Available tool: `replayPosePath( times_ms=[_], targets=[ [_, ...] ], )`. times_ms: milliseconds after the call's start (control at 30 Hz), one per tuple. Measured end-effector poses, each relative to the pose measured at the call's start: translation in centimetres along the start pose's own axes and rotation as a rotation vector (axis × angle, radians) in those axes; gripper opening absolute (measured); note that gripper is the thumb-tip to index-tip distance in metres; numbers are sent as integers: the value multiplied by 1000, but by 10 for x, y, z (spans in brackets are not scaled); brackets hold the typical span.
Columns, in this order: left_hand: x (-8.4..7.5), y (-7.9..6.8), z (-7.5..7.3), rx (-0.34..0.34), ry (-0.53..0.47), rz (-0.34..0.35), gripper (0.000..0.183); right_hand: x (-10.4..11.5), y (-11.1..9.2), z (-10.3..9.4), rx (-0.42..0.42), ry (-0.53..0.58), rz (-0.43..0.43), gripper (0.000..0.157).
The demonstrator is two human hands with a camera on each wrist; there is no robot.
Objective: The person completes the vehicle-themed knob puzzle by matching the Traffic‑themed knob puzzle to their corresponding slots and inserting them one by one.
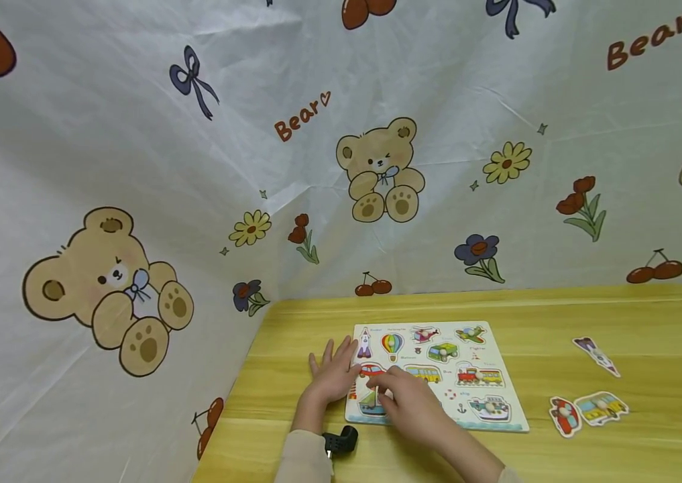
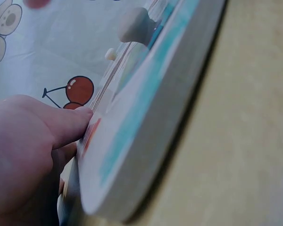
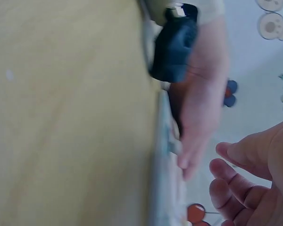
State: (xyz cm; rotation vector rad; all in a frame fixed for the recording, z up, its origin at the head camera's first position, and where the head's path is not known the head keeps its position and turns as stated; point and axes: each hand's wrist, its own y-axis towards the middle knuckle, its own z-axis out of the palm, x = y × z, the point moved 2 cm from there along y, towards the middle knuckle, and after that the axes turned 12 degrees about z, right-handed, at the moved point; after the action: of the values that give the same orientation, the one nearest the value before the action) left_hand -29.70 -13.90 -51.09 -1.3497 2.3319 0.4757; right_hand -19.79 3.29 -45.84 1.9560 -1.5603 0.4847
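A white puzzle board [image 1: 488, 357] printed with vehicles lies on the table. My left hand [image 1: 333, 377] rests at its left edge, fingers spread out straight. In the left wrist view the thumb of that hand [image 2: 23, 141] touches the board's edge. Over the lower left of the board is my right hand [image 1: 413, 406], its fingertips near the sailboat [image 1: 369, 404] and the red car picture [image 1: 371, 369]. The right wrist view shows its fingers [image 3: 243, 183] loosely bent, thumb apart from them, with nothing visible between. That hand hides part of the board's lower middle.
Right of the board lie a loose rocket piece [image 1: 596, 356], a red car piece [image 1: 565, 416] and a yellow bus piece [image 1: 602, 408]. A black device [image 1: 341, 440] sits at my left wrist. A bear-print cloth [image 1: 437, 255] hangs behind and left of the wooden table [image 1: 666, 443].
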Motion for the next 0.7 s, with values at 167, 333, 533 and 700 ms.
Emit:
replayPosePath(
  times_ms=[167,333,533,700],
  targets=[
    [0,0,1,-6,-3,-6,56,-5,-2,-20,-11,44,76,21],
    [0,0,0,-15,-13,-5,56,-13,-7,-38,-28,42,138,19],
    [0,0,0,-14,-17,2,56,-30,-20,-54,-69,34,146,19],
    [0,0,0,-2,-21,-7,55,-45,-28,-66,-85,30,181,20]
  ],
)
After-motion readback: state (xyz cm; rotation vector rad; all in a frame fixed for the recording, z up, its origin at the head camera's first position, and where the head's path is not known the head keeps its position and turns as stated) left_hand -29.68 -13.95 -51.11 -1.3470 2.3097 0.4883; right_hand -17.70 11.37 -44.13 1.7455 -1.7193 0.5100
